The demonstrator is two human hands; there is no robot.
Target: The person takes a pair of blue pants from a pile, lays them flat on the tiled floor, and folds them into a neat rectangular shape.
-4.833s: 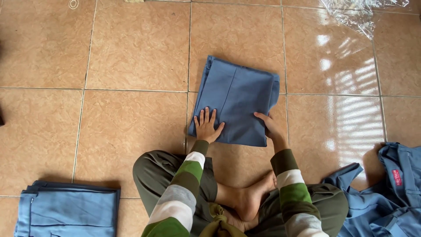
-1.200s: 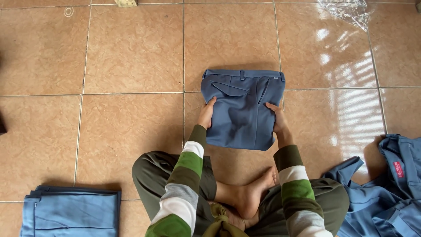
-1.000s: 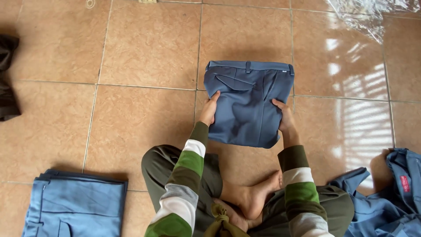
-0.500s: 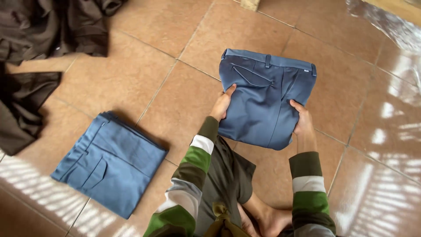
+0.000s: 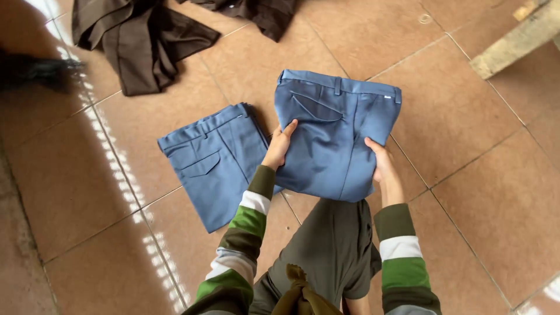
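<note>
I hold a folded pair of blue trousers off the tiled floor, waistband away from me. My left hand grips its left edge and my right hand grips its right edge. Just to the left, a stack of folded blue trousers lies on the floor, its near corner hidden behind my left sleeve. Both arms wear sleeves striped green, white and brown.
Dark brown garments lie crumpled at the top left, with more dark cloth at the top middle. A pale wooden plank crosses the top right corner. My olive-clad legs fill the bottom centre.
The view has swung left. The folded trousers, once pressed on the floor in front of me, are now lifted in both hands and carried towards the folded stack.
</note>
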